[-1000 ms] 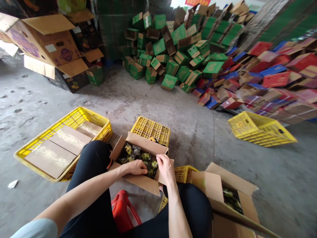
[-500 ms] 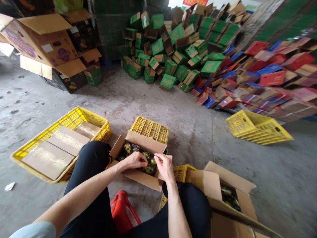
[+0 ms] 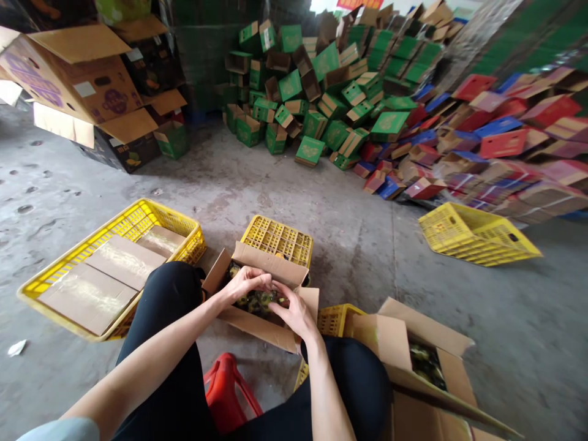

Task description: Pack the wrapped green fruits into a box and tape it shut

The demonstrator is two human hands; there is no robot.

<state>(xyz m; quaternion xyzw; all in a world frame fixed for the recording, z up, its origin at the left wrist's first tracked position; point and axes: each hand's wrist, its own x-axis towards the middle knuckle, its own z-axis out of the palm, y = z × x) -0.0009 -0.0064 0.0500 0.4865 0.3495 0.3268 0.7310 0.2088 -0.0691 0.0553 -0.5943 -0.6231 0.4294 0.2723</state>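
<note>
Head view: both hands now meet over middle of open box (image 3: 257, 331), centre of frame; half a second ago, gap between them. Left hand (image 3: 245, 283) shifted up slightly, right hand (image 3: 294, 313) inward from box's right end. Left fingers bent, tips pinched; right fingers curved, partly spread. Cannot tell whether either grasps anything. Bagged fruit (image 3: 258, 302) lies inside box, just below hands. Both hands seem busy at one spot.
</note>
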